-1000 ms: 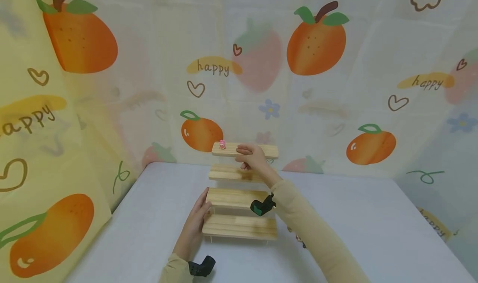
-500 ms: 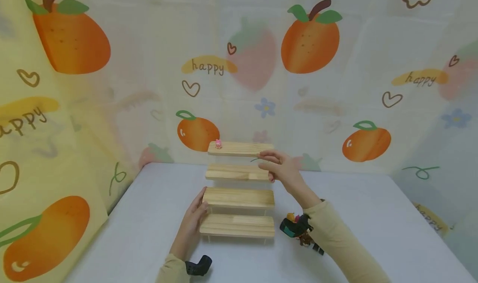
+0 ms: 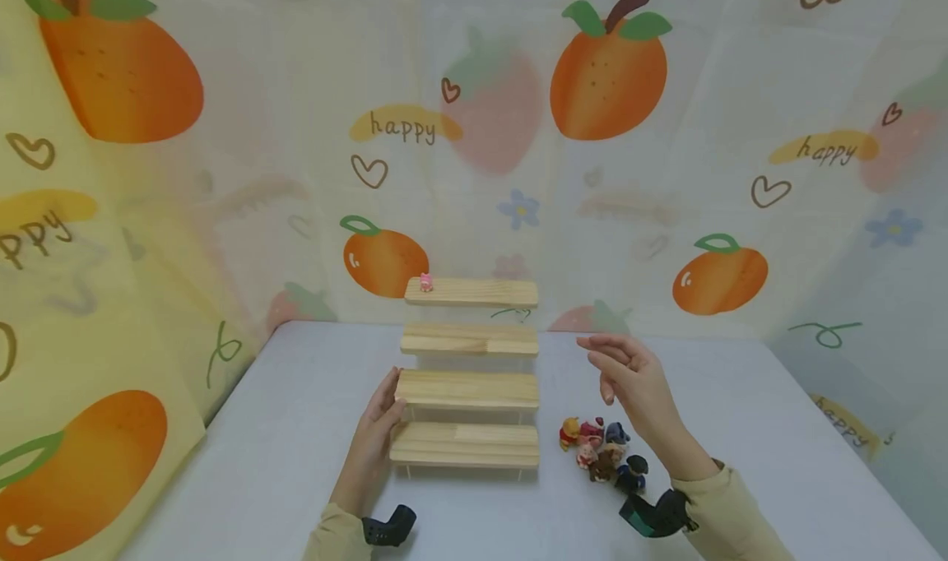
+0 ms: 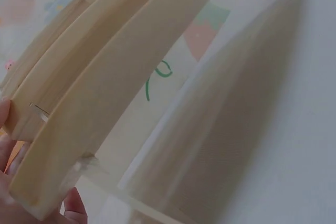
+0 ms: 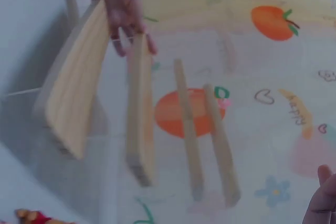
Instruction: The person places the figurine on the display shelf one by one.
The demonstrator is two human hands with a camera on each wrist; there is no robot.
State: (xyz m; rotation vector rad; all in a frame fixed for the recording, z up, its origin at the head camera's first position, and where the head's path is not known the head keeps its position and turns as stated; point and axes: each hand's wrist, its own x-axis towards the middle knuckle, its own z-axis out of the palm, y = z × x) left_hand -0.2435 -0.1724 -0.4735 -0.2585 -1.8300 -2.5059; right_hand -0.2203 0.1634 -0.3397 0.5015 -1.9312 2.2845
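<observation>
A four-tier wooden display shelf (image 3: 467,390) with pale planks and thin clear legs stands on the white table. My left hand (image 3: 369,433) grips its left end at the second plank from the bottom; in the left wrist view the fingers (image 4: 74,205) show around the plank's end. One small pink figurine (image 3: 425,283) sits at the left of the top plank. My right hand (image 3: 638,388) is in the air right of the shelf, fingers loosely bent and holding nothing. Just below it lies a cluster of small cartoon figurines (image 3: 590,436), among them a yellow-and-red bear (image 3: 569,432).
The white table (image 3: 741,446) extends to both sides of the shelf. A fruit-printed cloth backdrop (image 3: 481,207) rises behind it and along the left and right. Black wrist cameras (image 3: 390,526) are strapped to both forearms.
My right hand has moved right and down, from in front of the upper planks to above the figurines, which now show. My left hand stays on the shelf; the head view has shifted slightly.
</observation>
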